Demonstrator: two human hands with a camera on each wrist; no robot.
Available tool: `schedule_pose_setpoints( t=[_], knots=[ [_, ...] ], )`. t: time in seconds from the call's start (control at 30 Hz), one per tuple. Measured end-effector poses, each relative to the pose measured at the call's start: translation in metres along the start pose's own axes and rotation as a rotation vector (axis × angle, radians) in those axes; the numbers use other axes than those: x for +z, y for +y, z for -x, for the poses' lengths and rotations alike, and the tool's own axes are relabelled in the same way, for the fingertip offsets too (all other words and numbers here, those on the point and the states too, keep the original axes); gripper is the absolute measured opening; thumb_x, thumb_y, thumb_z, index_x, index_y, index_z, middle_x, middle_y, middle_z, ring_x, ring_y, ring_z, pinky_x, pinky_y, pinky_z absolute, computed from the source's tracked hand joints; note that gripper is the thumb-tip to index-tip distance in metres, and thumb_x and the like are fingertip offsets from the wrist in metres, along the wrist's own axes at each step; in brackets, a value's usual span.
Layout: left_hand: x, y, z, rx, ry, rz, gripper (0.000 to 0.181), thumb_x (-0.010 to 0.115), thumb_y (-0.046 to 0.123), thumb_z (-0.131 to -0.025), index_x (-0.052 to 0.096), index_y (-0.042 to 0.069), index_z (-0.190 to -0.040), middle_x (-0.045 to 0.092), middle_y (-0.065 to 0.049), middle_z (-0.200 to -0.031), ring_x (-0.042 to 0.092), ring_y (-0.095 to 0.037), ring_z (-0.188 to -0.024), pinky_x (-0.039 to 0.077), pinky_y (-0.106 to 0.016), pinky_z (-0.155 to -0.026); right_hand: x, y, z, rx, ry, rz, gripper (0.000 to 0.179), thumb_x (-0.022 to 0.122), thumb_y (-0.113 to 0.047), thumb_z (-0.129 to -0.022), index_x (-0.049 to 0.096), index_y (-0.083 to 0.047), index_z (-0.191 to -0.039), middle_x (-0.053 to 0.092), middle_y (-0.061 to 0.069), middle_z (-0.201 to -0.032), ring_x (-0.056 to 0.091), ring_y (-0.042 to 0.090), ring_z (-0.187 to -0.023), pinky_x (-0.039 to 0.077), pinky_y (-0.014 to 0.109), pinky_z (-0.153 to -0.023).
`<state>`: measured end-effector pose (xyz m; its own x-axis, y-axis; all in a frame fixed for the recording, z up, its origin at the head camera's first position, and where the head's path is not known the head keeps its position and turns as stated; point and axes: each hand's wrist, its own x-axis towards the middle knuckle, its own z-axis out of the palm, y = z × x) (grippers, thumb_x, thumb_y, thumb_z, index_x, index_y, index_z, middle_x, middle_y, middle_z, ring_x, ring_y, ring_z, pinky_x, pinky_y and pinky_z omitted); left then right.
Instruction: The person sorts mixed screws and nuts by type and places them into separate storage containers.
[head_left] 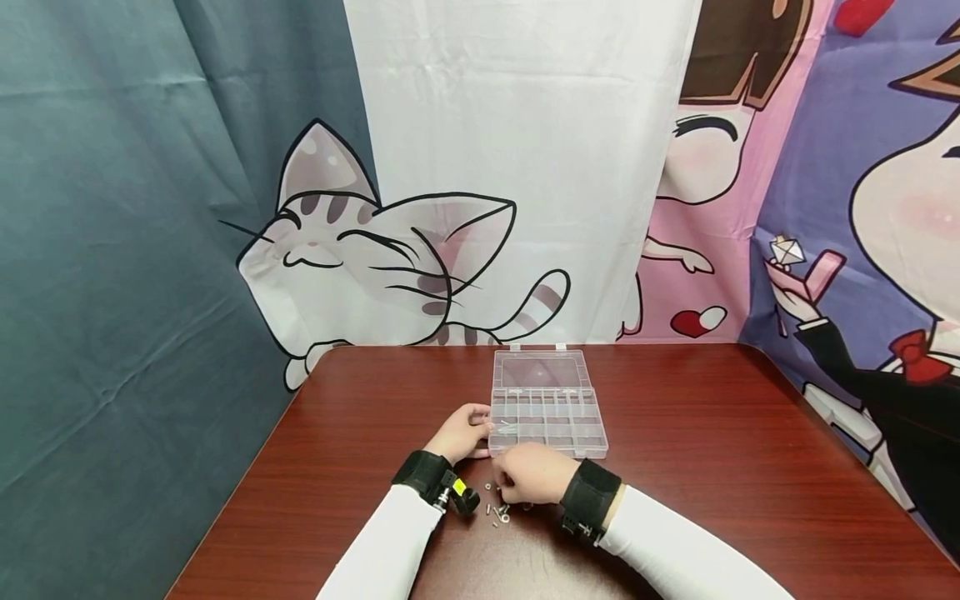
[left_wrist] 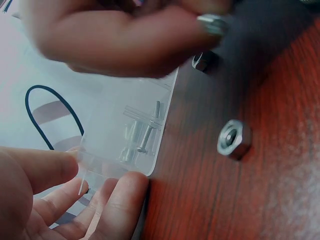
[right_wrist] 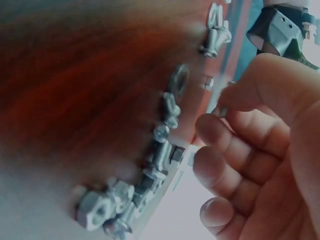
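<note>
A clear plastic compartment box (head_left: 547,421) lies with its lid raised at the back. My left hand (head_left: 462,433) grips its left side, thumb and fingers around the corner in the left wrist view. Screws (left_wrist: 148,135) lie in a compartment close to that corner. My right hand (head_left: 536,472), curled over the table just in front of the box, pinches a small metal fastener (left_wrist: 212,24) between thumb and index finger. Blur hides its exact shape. Below the right hand lie loose bolts (right_wrist: 161,155), a washer (right_wrist: 179,80) and nuts (right_wrist: 94,210).
A single nut (left_wrist: 234,139) lies on the reddish-brown table (head_left: 682,433) near the box's edge. Behind the table hangs a curtain (head_left: 480,125) with a cartoon print. A black wrist strap with a small camera (head_left: 465,498) sits on the left wrist.
</note>
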<state>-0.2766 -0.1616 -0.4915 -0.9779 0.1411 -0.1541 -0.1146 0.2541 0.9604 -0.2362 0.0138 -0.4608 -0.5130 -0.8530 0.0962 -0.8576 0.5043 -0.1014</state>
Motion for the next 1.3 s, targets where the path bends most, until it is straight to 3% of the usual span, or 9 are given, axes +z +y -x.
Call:
schedule_pose_setpoints(
  t=[0.13, 0.4, 0.6, 0.77, 1.1, 1.3],
  knots=[
    [0.0, 0.001, 0.0, 0.008, 0.005, -0.007, 0.042, 0.057, 0.011, -0.091, 0.043, 0.001, -0.13, 0.051, -0.02, -0.12, 0.059, -0.024, -0.096, 0.057, -0.033, -0.061, -0.003, 0.006, -0.001, 0.023, 0.035, -0.051, 0.014, 0.066, -0.021, -0.074, 0.053, -0.024, -0.07, 0.047, -0.016, -0.064, 0.042, 0.0, -0.056, 0.034, 0.014, -0.05],
    [0.0, 0.002, 0.002, 0.006, 0.006, 0.001, 0.042, 0.057, 0.012, -0.092, 0.043, 0.001, -0.13, 0.049, -0.021, -0.122, 0.056, -0.029, -0.103, 0.057, -0.034, -0.062, -0.01, 0.02, -0.003, 0.073, 0.184, -0.087, 0.007, 0.064, -0.017, -0.078, 0.059, -0.023, -0.077, 0.056, -0.012, -0.07, 0.046, 0.001, -0.06, 0.039, 0.016, -0.054],
    [0.0, 0.001, -0.001, -0.011, 0.002, 0.016, 0.042, 0.057, 0.011, -0.091, 0.043, 0.002, -0.129, 0.049, -0.02, -0.12, 0.06, -0.022, -0.09, 0.057, -0.033, -0.061, -0.007, 0.034, -0.006, 0.123, 0.261, -0.065, 0.008, 0.064, -0.017, -0.08, 0.058, -0.022, -0.077, 0.056, -0.012, -0.071, 0.048, 0.002, -0.061, 0.042, 0.018, -0.055],
    [0.001, 0.0, -0.003, -0.021, 0.001, 0.029, 0.041, 0.057, 0.01, -0.091, 0.043, 0.002, -0.129, 0.049, -0.019, -0.119, 0.06, -0.02, -0.084, 0.057, -0.034, -0.061, -0.004, 0.041, -0.011, 0.158, 0.265, -0.079, 0.009, 0.065, -0.017, -0.08, 0.057, -0.021, -0.077, 0.054, -0.011, -0.072, 0.048, 0.004, -0.063, 0.042, 0.02, -0.056],
    [0.001, 0.002, 0.001, -0.025, 0.004, 0.021, 0.042, 0.057, 0.011, -0.091, 0.043, 0.002, -0.13, 0.05, -0.019, -0.119, 0.059, -0.022, -0.087, 0.057, -0.036, -0.063, 0.006, 0.051, -0.023, 0.189, 0.192, -0.082, 0.011, 0.064, -0.019, -0.082, 0.059, -0.023, -0.073, 0.053, -0.015, -0.066, 0.046, 0.002, -0.058, 0.04, 0.019, -0.053],
    [0.0, 0.02, 0.017, -0.004, -0.01, 0.02, 0.042, 0.054, 0.007, -0.092, 0.04, -0.004, -0.13, 0.048, -0.024, -0.12, 0.059, -0.029, -0.09, 0.057, -0.041, -0.067, 0.004, 0.052, -0.026, 0.165, 0.179, -0.097, 0.01, 0.065, -0.015, -0.083, 0.064, -0.018, -0.073, 0.056, -0.012, -0.065, 0.048, 0.003, -0.058, 0.043, 0.022, -0.056]
  ],
)
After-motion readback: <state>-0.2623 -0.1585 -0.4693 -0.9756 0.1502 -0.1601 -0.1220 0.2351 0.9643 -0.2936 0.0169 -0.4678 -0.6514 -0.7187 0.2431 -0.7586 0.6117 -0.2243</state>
